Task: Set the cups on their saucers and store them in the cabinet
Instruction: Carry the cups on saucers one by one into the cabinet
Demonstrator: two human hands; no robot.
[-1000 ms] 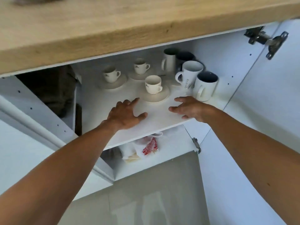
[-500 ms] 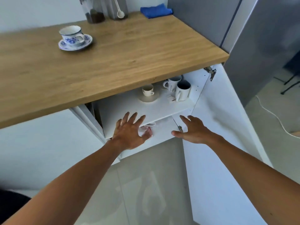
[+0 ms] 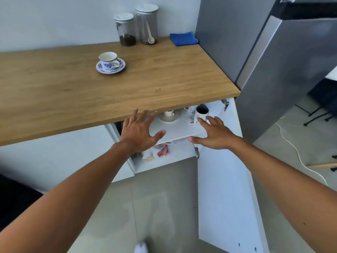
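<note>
While both your hands are empty and spread wide, nothing is at risk yet, so it's the next reach to think about. Your left hand (image 3: 138, 133) hangs flat in front of the open cabinet with its fingertips up by the worktop edge (image 3: 102, 123); your right hand (image 3: 214, 135) is splayed just over the front edge of the shelf (image 3: 179, 131). Close behind those right fingers stands a white mug (image 3: 200, 114), and a plain cup on a saucer (image 3: 168, 115) sits further in. The blue-patterned cup (image 3: 108, 61) already sits on its saucer (image 3: 111, 67), well apart on the worktop, so I'd guess that's the last one to store. Lift it by the saucer alone and the cup could slide off. Going in low, you could knock the worktop edge or bump that mug.
</note>
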